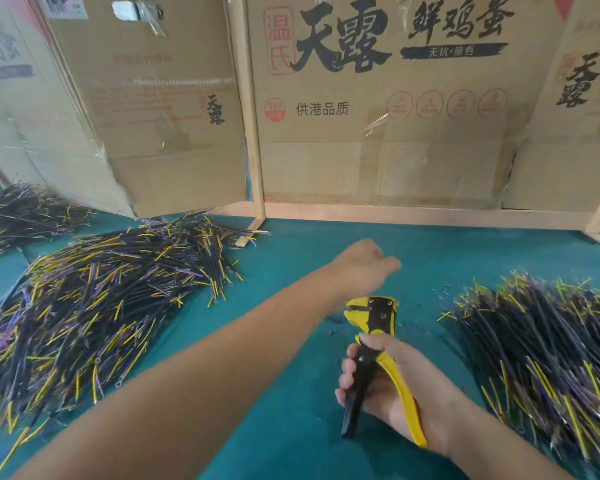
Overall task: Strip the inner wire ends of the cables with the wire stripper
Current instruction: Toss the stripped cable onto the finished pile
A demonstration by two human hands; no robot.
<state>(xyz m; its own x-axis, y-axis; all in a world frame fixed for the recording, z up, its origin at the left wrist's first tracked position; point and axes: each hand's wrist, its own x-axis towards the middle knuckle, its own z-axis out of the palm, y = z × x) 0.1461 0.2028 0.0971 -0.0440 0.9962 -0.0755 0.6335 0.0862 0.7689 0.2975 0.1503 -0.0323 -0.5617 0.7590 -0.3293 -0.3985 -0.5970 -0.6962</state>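
You are between cables, by the look of it: your left hand (364, 261) reaches across above the desk (291, 410) with fingers curled and nothing visible in its grip. Your right hand (378, 379) wraps the wire stripper (371, 327) handles, head pointing away. Next, pick one cable from the right pile (548, 351), I'd judge, and feed its inner wire ends into the stripper's head.

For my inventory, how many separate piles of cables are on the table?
3: a large pile at left, a smaller pile at far left, a right pile. More may lie outside view.
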